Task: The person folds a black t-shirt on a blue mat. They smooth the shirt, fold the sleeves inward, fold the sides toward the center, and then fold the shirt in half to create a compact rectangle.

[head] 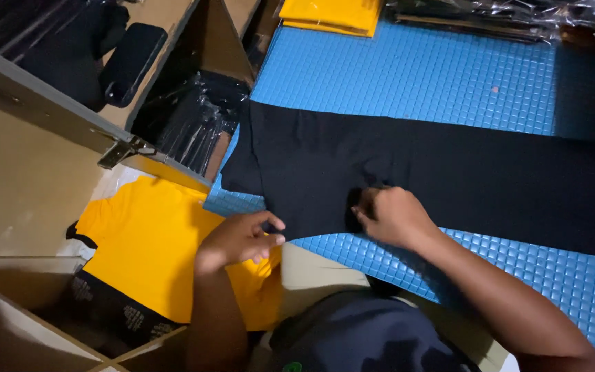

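A black garment (408, 172) lies spread flat across a blue textured mat (414, 76). My right hand (390, 215) rests on its near edge with the fingers pinching a fold of the black cloth. My left hand (242, 238) hovers at the garment's near left corner, fingers curled and touching the edge of the cloth, above a yellow garment (146, 241) that lies lower down to the left.
A folded yellow garment (332, 15) sits at the mat's far edge. Clear plastic bags (518, 14) lie along the back right. Dark bagged items (194, 117) fill a cardboard box to the left. A dark phone-like object (132, 62) rests on a shelf.
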